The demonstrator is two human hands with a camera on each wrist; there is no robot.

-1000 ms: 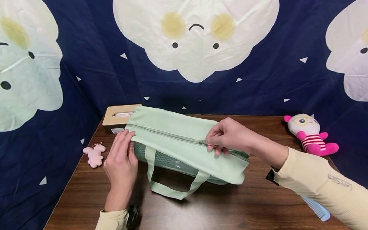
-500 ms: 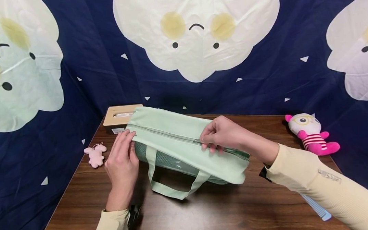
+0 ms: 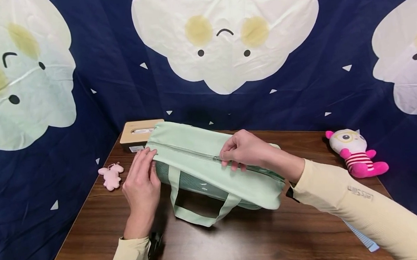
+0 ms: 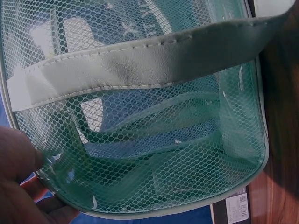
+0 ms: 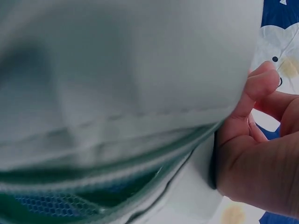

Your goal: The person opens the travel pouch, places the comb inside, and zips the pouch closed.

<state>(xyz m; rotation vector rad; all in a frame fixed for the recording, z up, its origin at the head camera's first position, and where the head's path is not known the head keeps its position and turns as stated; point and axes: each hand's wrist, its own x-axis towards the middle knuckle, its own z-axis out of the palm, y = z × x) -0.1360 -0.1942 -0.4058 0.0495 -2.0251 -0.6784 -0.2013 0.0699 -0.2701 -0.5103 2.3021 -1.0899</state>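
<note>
A mint-green bag lies on the table, zippered side up, with its strap handle hanging toward me. My left hand grips the bag's left end; in the left wrist view its fingers hold the edge beside the see-through mesh side. On the top, my right hand pinches the zipper pull between thumb and forefinger. Left of the pull the zipper is closed, while to its right the teeth part and a dark green gap shows. The right wrist view shows this opening up close.
Behind the bag's left end stands a wood-topped tissue box. A small pink plush charm lies left of my left hand. At the right sit a pink and white plush toy and a blue comb, partly under my right sleeve.
My right hand has slid the zipper pull leftward along the bag, and the gap behind it has grown longer. The left hand keeps its grip on the left end.
</note>
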